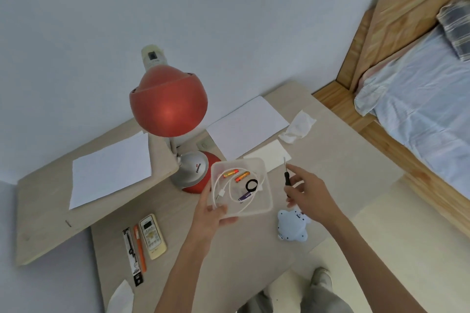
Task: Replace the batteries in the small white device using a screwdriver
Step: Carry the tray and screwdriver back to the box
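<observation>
- left hand (211,216) grips the near rim of a clear tub (267,202), thumb curled over it; orange batteries (231,173) lie toward the tub's 12 o'clock
- right hand (311,194) pinches a black-handled screwdriver (287,180), tip up
- pale device (292,230) lies on the table (343,160); 6 o'clock of the right hand, 4 o'clock of the left

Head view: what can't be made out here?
device: head view, right hand covers its upper right edge; screws too small to see.
screwdriver: head view, tip type too small; handle end hidden in right hand.
batteries in the container: head view, labels blurred.
container: near corner under left hand.
</observation>
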### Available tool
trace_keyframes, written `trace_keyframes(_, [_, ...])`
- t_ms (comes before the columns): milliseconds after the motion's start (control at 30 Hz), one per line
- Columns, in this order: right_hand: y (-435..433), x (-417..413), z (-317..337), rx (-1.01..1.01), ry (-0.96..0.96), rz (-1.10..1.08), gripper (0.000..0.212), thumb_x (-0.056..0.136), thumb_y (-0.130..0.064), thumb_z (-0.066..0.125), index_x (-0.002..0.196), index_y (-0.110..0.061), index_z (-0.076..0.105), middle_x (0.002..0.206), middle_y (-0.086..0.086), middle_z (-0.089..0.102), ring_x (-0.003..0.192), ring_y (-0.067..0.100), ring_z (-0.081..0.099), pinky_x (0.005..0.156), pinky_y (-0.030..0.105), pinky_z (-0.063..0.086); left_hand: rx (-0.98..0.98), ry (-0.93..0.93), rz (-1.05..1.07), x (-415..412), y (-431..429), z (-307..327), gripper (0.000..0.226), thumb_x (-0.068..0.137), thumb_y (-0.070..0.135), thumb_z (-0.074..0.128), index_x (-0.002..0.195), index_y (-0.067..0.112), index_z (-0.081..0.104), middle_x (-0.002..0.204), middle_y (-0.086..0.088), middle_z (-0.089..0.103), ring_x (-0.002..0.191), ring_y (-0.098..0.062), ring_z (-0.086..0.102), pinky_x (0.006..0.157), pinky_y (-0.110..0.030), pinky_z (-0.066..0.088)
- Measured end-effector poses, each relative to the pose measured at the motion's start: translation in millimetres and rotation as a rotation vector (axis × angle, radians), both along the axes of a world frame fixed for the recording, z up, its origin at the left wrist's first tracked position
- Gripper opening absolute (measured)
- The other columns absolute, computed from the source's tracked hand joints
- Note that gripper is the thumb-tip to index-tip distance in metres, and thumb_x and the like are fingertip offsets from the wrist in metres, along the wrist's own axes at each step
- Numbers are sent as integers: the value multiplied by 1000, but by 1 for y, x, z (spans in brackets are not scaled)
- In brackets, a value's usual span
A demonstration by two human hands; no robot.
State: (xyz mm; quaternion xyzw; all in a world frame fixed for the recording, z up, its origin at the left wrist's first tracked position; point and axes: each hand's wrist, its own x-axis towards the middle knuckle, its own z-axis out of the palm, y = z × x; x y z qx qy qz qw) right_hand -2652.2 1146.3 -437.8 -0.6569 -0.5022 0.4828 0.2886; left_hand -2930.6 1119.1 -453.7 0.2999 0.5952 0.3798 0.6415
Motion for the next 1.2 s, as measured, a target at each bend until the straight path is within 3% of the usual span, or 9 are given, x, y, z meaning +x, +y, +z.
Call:
trace_keyframes(100, [-8,15,16,3,97,-33,58,96,-1,65,144,-32,61,102,10,70,68,32,77,75,54,65,43,-25,-73,22,1,22,78,98,-7,65,151,48,53,140,5,70,121,-27,73,93,-56,64])
trace_keyframes(167, [-13,32,25,21,138,-46,57,95,-2,67,143,-32,62,102,12,70,69,34,77,79,59,63,68,-34,-108,40,2,34,76,100,-5,65,152,48,52,142,6,69,123,-27,72,93,-57,63])
trace_keyframes(433, [-34,136,92,129,246,-110,57,96,6,67,144,-25,63,103,21,67,73,32,74,75,52,66,187,-52,-254,147,3,91,80,100,-2,67,151,56,47,141,0,70,121,-37,72,98,-61,60])
trace_keyframes(600, [-58,229,138,242,273,-192,58,98,3,68,146,-29,61,103,16,69,80,35,74,74,42,66,207,-69,-290,244,2,120,86,98,1,71,155,58,39,131,-9,75,111,-36,77,90,-56,65])
trace_keyframes(733, [-91,309,159,332,281,-254,57,98,5,66,145,-27,63,99,14,70,79,33,74,73,43,66,241,-126,-390,331,-1,136,97,91,-12,73,153,57,44,139,-3,70,120,-37,73,95,-67,60])
trace_keyframes(933, [-160,421,175,409,294,-493,53,97,6,68,140,-26,67,102,21,68,76,40,71,70,40,64,319,-159,-653,460,-17,162,94,92,-13,70,150,57,47,142,4,68,125,-31,71,96,-64,61])
trace_keyframes(1033, [-201,471,175,436,304,-632,53,97,6,68,141,-24,66,106,26,65,75,37,70,70,39,63,333,-156,-830,529,-22,168,93,93,-15,66,156,48,41,150,6,60,131,-29,67,97,-65,60])
trace_keyframes(1133, [-245,518,173,464,299,-785,52,97,5,69,139,-24,67,105,25,65,74,33,70,70,40,63,276,-179,-967,603,-31,165,97,91,-17,67,157,49,38,150,0,60,130,-33,67,94,-64,61])
trace_keyframes(1200, [-276,548,171,482,298,-904,51,96,5,70,139,-23,67,105,26,65,73,33,70,70,42,62,217,-185,-1046,654,-43,164,101,88,-18,70,154,53,41,143,-5,66,125,-38,70,88,-56,64])
